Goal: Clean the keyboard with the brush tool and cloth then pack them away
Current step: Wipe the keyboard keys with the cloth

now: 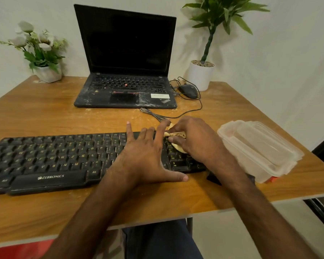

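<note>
The cloth, a pale bunched wad, sits on the right end of the keyboard, over the number-pad keys. The right hand is clamped round it, fingers curled and thumb tucked under, pressing it onto the keys. Only two small folds of fabric show past the knuckles.

The keyboard lies with its long axis running left to right across the near half of the table. From the grip, nearly all the unwiped keys lie to the left, so any further wiping would likely travel left along that axis. The left hand lies in that path: flat, fingers straight and spread, palm down on the keys just beside the cloth, apparently steadying the board. It holds nothing.

A clear plastic container sits just right of the right forearm — the nearer hand for packing away is the right.

Hidden or unclear:
- The brush tool cannot be identified. A dark object shows partly under the right forearm at the keyboard's right corner — what it is cannot be told.
- The keys beneath both hands are covered.
- The keyboard's left end is cut off by the frame edge.
- Whether the container is lidded or stacked is uncertain.
</note>
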